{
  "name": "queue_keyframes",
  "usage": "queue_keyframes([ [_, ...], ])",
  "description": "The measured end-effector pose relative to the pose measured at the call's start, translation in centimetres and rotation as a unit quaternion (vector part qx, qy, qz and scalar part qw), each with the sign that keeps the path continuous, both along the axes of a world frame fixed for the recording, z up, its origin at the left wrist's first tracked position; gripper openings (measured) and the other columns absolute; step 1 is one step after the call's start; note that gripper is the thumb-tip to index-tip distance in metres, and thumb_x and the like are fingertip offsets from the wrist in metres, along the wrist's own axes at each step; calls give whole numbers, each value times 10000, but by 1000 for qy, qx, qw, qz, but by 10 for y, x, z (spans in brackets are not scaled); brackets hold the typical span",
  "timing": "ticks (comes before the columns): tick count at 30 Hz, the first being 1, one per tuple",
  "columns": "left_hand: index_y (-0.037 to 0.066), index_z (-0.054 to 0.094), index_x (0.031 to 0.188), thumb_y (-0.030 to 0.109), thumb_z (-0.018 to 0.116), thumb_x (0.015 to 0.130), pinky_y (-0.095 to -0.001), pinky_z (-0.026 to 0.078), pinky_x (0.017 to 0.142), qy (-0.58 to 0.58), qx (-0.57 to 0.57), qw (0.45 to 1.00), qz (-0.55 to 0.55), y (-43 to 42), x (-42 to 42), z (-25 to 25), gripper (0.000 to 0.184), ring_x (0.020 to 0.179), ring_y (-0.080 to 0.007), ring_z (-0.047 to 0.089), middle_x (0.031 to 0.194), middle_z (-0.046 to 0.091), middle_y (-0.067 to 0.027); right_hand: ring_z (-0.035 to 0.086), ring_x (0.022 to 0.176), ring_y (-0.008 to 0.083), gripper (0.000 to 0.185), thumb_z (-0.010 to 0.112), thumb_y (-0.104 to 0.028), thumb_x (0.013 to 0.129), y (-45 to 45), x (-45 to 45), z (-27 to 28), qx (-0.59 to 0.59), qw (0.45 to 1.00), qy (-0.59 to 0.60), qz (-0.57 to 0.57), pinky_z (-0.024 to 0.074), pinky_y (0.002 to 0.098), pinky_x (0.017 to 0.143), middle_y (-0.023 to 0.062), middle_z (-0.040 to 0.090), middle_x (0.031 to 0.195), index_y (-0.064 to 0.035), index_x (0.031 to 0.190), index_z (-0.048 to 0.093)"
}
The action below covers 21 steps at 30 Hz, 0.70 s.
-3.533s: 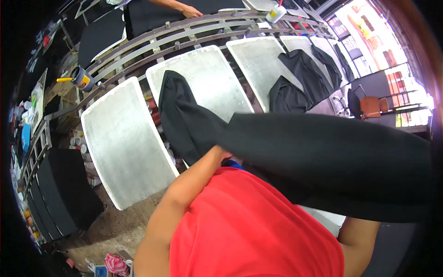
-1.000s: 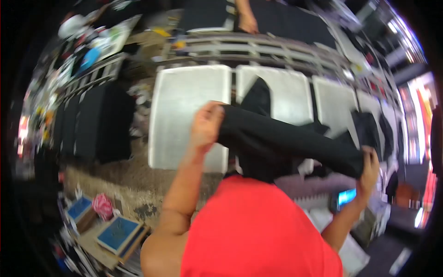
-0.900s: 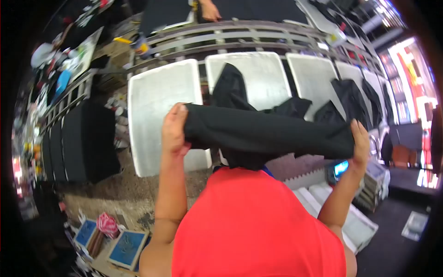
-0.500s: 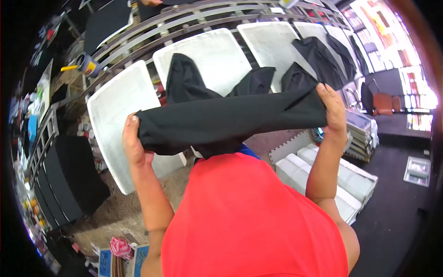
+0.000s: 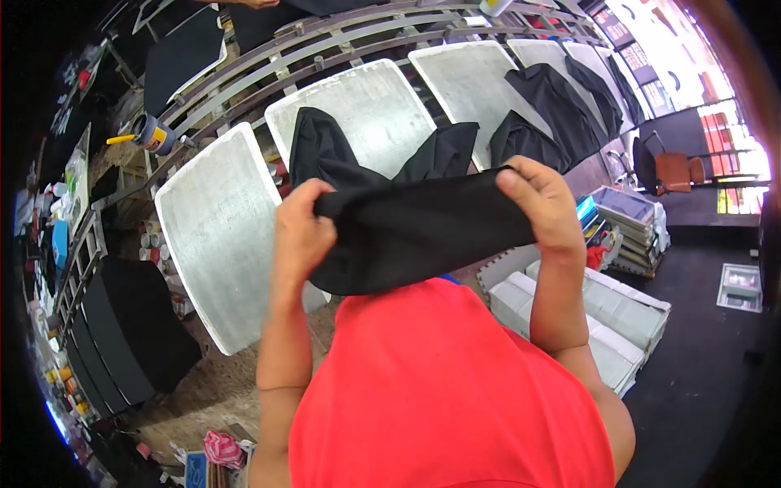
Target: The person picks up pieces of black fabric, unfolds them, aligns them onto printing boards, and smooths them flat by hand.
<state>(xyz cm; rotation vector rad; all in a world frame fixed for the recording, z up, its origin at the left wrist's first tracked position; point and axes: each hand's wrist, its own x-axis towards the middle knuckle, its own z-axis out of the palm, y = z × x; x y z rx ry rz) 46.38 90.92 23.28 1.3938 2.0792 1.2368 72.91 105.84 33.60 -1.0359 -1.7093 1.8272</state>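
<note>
My left hand (image 5: 303, 232) is closed on the left end of a black piece of fabric (image 5: 423, 228). At its right end, my right hand (image 5: 547, 203) grips the upper corner, thumb on top. The cloth hangs as a band in front of my red shirt. Beyond it, more black fabric (image 5: 325, 146) rises in two folded points over a white-edged flat board (image 5: 374, 98); I cannot tell whether it is all one piece.
Another white-edged board (image 5: 220, 236) stands at left, and others run rightward with black cloth (image 5: 561, 98) draped over them. A metal rail (image 5: 342, 53) passes behind. A tub with a yellow handle (image 5: 154, 134) sits at left. White boxes (image 5: 586, 317) lie at right. Another person's hand (image 5: 259, 3) shows at top.
My hands have come closer together, the left moving inward most. The fabric between them has gone from stretched wide to a shorter, slacker band.
</note>
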Motion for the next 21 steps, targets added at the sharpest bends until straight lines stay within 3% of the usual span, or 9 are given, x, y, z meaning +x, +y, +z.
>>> queue_keyframes([
  [1, 15, 596, 888, -95, 509, 671, -348, 498, 730, -31, -33, 999, 11, -5, -12, -5, 258, 797, -347, 650, 840, 639, -187, 565, 726, 37, 191, 599, -196, 955, 4, 7, 0, -38, 998, 40, -6, 452, 205, 656, -5, 628, 804, -7, 938, 625],
  [2, 15, 609, 908, -59, 520, 741, -310, 489, 707, -40, -36, 999, 1, -12, -23, -5, 203, 758, -241, 657, 832, 665, -135, 602, 729, 59, 197, 582, -199, 964, 6, 12, 0, -76, 993, 83, -22, 484, 214, 668, 17, 648, 830, -7, 936, 618],
  [4, 7, 620, 945, -2, 522, 853, -261, 476, 715, -207, -6, 978, -36, -25, -44, -13, 134, 761, -117, 618, 829, 664, -48, 626, 726, 85, 216, 574, -202, 966, 14, 20, -10, -85, 992, 82, -39, 504, 227, 673, 45, 663, 853, 8, 944, 624],
  [5, 6, 622, 976, 65, 527, 945, -224, 462, 729, -361, 11, 932, -33, -27, -44, -7, 116, 782, -59, 577, 859, 642, 4, 626, 726, 85, 216, 574, -202, 966, 16, 23, -13, -87, 992, 81, -38, 504, 227, 673, 45, 663, 853, 8, 944, 624],
  [6, 15, 618, 979, 147, 526, 989, -211, 459, 729, -446, -13, 894, -31, -31, -47, 1, 161, 778, -59, 578, 874, 643, 0, 626, 720, 91, 225, 575, -205, 964, 19, 24, -16, -98, 992, 71, -43, 505, 232, 663, 53, 662, 847, 14, 950, 625],
  [11, 34, 612, 948, 321, 494, 1014, -210, 458, 690, -519, 30, 854, -24, -38, -45, 0, 317, 755, -52, 573, 863, 638, 10, 612, 690, 98, 274, 585, -250, 956, 21, 26, -20, -102, 993, 41, -52, 487, 229, 631, 71, 647, 812, 21, 933, 618],
  [18, 51, 581, 879, 352, 500, 1010, -204, 419, 637, -465, 20, 885, -3, -40, -40, 14, 338, 698, -36, 519, 802, 593, 30, 631, 731, 109, 242, 602, -220, 945, 20, 24, -14, -80, 995, 58, -13, 504, 250, 684, 68, 669, 836, 18, 976, 635],
  [20, 75, 539, 780, 313, 499, 1004, -198, 373, 597, -440, 20, 895, 66, -41, -36, 21, 330, 647, -39, 454, 748, 531, 47, 630, 742, 111, 236, 631, -220, 924, 16, 27, -17, -77, 995, 63, -12, 502, 259, 690, 59, 671, 839, 8, 985, 638],
  [21, 75, 539, 780, 313, 499, 1004, -198, 373, 597, -438, 22, 896, 65, -44, -39, 22, 330, 647, -39, 454, 748, 531, 47, 625, 767, 123, 218, 658, -192, 891, 12, 34, -24, 82, 994, -20, 68, 499, 274, 702, 56, 668, 849, 0, 994, 641],
])
